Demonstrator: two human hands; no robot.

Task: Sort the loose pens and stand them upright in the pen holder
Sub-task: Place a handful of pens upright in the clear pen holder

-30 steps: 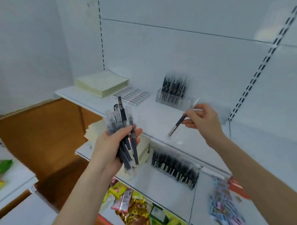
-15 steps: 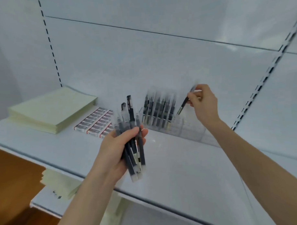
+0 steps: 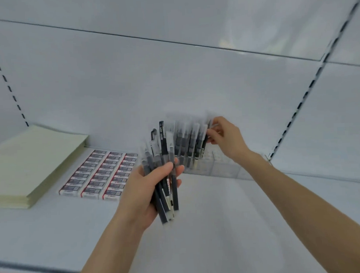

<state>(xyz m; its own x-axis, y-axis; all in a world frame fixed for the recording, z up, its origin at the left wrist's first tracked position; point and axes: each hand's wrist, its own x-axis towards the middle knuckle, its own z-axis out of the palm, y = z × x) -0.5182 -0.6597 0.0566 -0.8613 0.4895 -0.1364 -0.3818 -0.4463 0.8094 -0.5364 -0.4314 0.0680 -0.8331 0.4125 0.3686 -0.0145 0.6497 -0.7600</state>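
Observation:
My left hand point(image 3: 144, 190) grips a bundle of black pens point(image 3: 162, 157) above the white shelf, their caps fanned upward. Behind it a clear pen holder point(image 3: 217, 165) stands against the back wall with several black pens point(image 3: 187, 142) upright in its left part. My right hand point(image 3: 226, 138) reaches over the holder and pinches one black pen point(image 3: 205, 143) at the right end of that row, its lower end down at the holder. The holder's right cells look empty.
A stack of pale yellow paper point(image 3: 27, 162) lies at the left of the shelf point(image 3: 239, 226). Rows of boxed erasers point(image 3: 101, 173) sit between the paper and the pens. Slotted uprights run up the back wall at left and right.
The view has moved closer to the upper shelf. My right hand has carried its single pen down to the right end of the row in the holder. My left hand keeps the bundle.

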